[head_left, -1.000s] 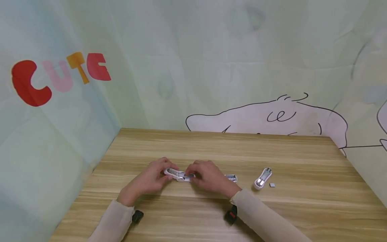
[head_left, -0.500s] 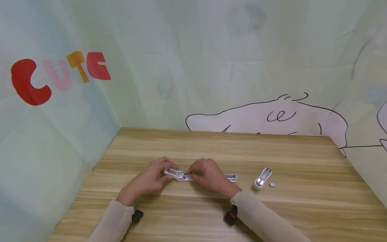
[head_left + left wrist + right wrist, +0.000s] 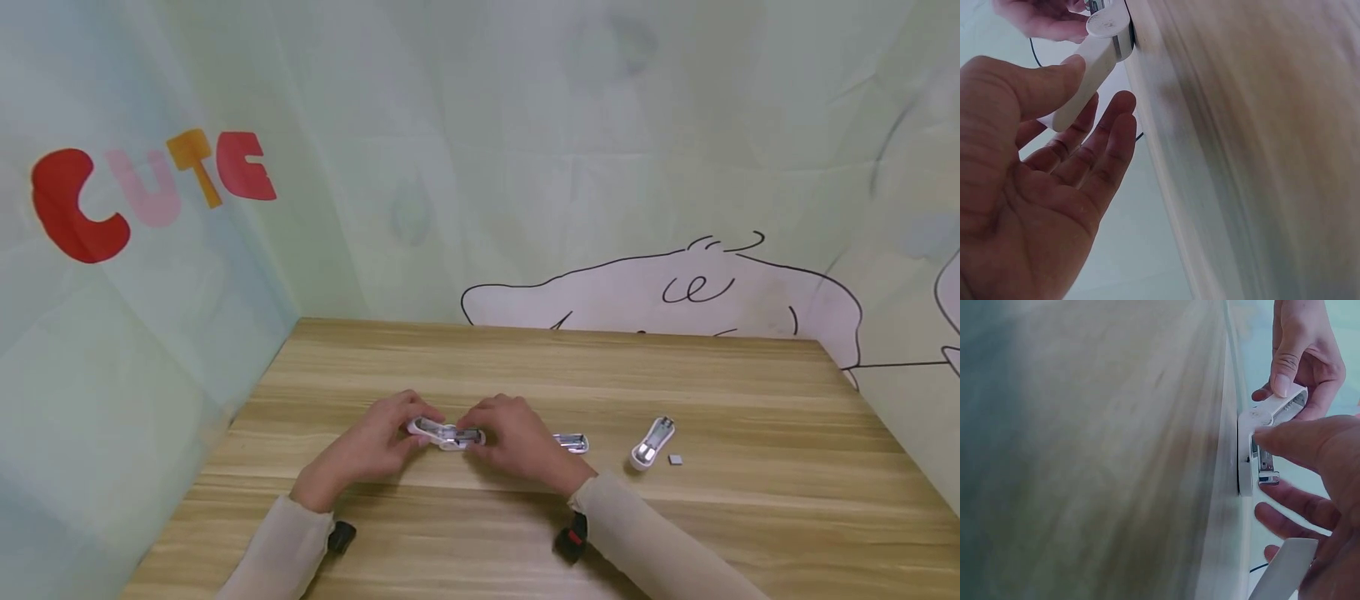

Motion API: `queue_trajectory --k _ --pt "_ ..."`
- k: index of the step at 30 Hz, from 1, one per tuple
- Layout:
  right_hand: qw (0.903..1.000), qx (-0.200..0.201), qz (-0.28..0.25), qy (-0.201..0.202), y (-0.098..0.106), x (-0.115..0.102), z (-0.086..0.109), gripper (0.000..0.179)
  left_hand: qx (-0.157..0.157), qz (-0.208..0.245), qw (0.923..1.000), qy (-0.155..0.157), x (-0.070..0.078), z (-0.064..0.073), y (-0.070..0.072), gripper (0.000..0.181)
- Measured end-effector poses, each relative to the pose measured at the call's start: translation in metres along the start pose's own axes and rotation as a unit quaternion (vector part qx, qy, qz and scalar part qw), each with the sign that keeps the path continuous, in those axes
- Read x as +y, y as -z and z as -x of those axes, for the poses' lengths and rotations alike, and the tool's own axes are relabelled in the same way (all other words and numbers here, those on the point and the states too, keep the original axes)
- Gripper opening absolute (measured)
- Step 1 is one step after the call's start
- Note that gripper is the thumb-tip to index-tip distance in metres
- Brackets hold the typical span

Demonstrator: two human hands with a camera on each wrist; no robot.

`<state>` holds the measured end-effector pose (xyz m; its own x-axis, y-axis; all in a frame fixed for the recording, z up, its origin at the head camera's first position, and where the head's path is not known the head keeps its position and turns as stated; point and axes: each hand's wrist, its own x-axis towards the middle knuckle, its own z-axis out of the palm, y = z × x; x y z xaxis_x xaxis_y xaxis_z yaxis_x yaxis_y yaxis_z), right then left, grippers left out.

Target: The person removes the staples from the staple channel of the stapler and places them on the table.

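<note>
A small white stapler [image 3: 431,427] lies opened out, its metal magazine facing up in the head view. My left hand [image 3: 381,433] pinches its raised white arm [image 3: 1094,69] between thumb and fingers. The base end with the metal rail [image 3: 1265,464] is between the thumb and fingers of my right hand [image 3: 517,435], which sit on either side of it. In the right wrist view the thumb covers part of the rail. Behind the right hand, a second opened stapler [image 3: 573,442] shows only its right end.
Farther right, a third opened stapler [image 3: 652,443] lies at a slant, with a small grey square piece [image 3: 675,459] beside it. All rest on a wood-grain table [image 3: 480,533]. A printed cloth wall [image 3: 450,167] stands behind and to the left.
My right fingers, earlier closed together over the stapler's right end, have spread apart to its two sides, so the metal end shows between them. The left hand keeps its grip, unmoved.
</note>
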<state>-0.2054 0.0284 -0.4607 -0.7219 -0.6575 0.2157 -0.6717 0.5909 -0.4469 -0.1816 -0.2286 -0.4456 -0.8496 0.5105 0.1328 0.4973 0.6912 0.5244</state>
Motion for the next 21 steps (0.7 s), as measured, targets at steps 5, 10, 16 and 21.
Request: queue_trajectory --k 5,10,16,21 --pt "0.9998 -0.008 0.019 0.003 -0.0015 0.0007 0.0014 0.024 0.001 0.001 1.0 0.0 -0.0005 0.0001 -0.0012 0.024" --pt "0.9999 -0.005 0.016 -0.002 -0.002 0.0005 0.0016 0.021 0.001 0.006 1.0 0.0 -0.0009 0.0002 -0.0014 0.024" --pt "0.9993 -0.023 0.027 -0.009 0.0005 -0.0036 0.0019 0.023 0.002 -0.002 1.0 -0.003 -0.0013 0.0007 -0.0012 0.023" --pt "0.999 -0.03 0.028 -0.017 0.0009 -0.0054 0.0026 0.023 0.002 -0.003 1.0 -0.004 -0.0008 0.0004 -0.0016 0.024"
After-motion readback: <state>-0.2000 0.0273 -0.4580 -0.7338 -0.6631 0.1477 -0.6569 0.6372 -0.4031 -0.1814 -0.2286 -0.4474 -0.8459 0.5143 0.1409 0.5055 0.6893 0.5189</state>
